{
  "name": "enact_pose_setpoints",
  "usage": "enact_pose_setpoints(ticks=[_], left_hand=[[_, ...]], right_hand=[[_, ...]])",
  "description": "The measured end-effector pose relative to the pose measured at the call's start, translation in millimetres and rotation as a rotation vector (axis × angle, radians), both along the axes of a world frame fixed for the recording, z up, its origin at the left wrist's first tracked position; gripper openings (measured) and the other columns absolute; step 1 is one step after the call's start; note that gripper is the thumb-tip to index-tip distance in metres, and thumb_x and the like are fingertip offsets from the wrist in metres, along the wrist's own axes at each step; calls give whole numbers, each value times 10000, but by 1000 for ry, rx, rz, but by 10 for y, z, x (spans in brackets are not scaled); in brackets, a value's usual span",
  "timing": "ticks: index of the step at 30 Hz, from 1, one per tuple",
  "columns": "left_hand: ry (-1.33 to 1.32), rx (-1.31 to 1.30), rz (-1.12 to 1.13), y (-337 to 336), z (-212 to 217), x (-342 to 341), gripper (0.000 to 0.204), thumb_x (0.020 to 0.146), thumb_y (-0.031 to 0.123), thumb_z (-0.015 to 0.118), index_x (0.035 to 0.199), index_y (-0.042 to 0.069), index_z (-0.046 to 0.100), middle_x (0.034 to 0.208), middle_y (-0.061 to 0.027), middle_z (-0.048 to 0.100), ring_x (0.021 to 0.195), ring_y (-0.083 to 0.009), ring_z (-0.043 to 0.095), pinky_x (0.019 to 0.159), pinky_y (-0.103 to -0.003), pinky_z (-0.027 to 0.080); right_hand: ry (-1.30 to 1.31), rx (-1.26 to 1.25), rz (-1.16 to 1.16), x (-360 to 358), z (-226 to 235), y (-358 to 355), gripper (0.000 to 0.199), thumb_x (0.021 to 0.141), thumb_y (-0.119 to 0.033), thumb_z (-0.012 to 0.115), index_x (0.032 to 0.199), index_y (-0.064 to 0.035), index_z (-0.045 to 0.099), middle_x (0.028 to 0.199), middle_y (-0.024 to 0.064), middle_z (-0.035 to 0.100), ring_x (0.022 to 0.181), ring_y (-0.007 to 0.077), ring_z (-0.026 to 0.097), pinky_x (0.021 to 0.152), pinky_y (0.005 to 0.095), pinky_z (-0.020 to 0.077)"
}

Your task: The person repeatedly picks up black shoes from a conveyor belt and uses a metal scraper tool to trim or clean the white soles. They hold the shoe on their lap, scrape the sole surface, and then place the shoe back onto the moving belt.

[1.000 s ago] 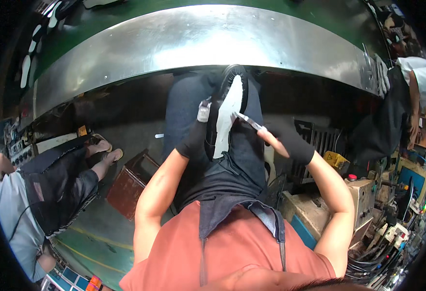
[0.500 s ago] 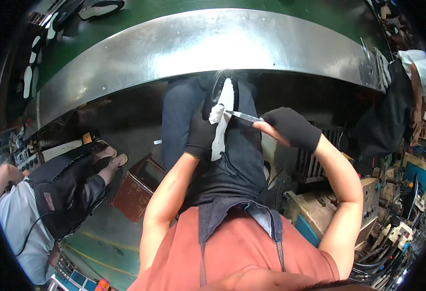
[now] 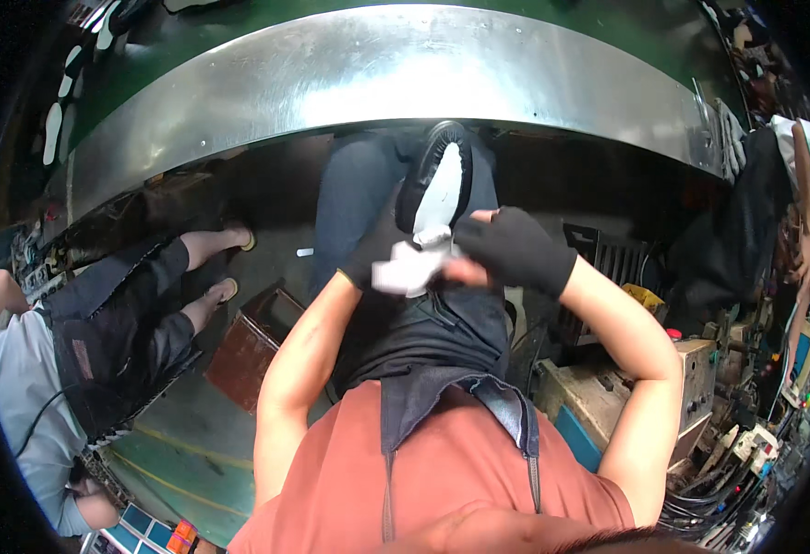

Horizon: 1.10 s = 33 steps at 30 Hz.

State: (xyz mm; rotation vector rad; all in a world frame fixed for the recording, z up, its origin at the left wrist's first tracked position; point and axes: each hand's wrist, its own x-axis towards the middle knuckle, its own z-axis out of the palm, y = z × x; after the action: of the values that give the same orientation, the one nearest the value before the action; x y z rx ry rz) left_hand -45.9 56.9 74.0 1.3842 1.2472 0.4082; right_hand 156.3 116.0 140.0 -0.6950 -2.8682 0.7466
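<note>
A black shoe [image 3: 417, 185] rests across my lap, toe away from me, its underside turned up with a long white bottom piece [image 3: 440, 189] inside gathered black edges. My left hand [image 3: 373, 249], in a black fingerless glove, is wrapped round the shoe's left side towards the heel. A crumpled white piece [image 3: 407, 268], smeared by motion, lies over the heel half. My right hand [image 3: 506, 247], gloved alike, is closed at the shoe's right side. Its bare fingertips meet the white piece. The thin blade held earlier does not show now.
A shiny metal bench edge [image 3: 423, 65] runs across beyond my knees, beside a green surface [image 3: 312, 20]. At left sit a person [image 3: 31, 369] and a brown box [image 3: 255, 346]. Worn machinery [image 3: 599, 397] and cables stand close by my right elbow. White soles [image 3: 52, 134] lie far left.
My right hand has come left and nearer, onto the white piece. That piece has shifted towards the heel and spread out. The blade has dropped from view. The person at left has moved their legs.
</note>
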Motion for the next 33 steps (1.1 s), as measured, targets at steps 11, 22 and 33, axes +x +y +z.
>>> enact_pose_setpoints(ticks=[11, 22, 33], left_hand=[[-204, -46, 181, -176, -375, -37, 926, 706, 227, 847, 1396, -6, 275, 1240, -121, 545, 1118, -216, 539, 998, -353, 413], [-318, 159, 464, -193, -169, 15, 908, 666, 186, 858, 1397, 28, 341, 1318, -130, 500, 1220, -233, 484, 1035, -364, 390], [-658, 112, 599, 2462, 1079, -95, 520, 914, 304, 604, 1345, 36, 491, 1213, -89, 591, 1106, -175, 562, 997, -328, 418]], right_hand=[[15, 42, -51, 109, 114, 41, 333, 877, -369, 626, 728, -81, 548, 623, 131, 531, 591, 339, 577, 533, 417, 453], [509, -1002, -1059, 340, -849, -626, 551, 1011, -498, 333, 816, -50, 588, 677, 44, 604, 551, 135, 549, 555, 290, 459], [490, -1090, -1172, 213, -825, -526, 571, 1010, -510, 302, 851, -42, 587, 632, 69, 624, 556, 161, 606, 563, 275, 479]])
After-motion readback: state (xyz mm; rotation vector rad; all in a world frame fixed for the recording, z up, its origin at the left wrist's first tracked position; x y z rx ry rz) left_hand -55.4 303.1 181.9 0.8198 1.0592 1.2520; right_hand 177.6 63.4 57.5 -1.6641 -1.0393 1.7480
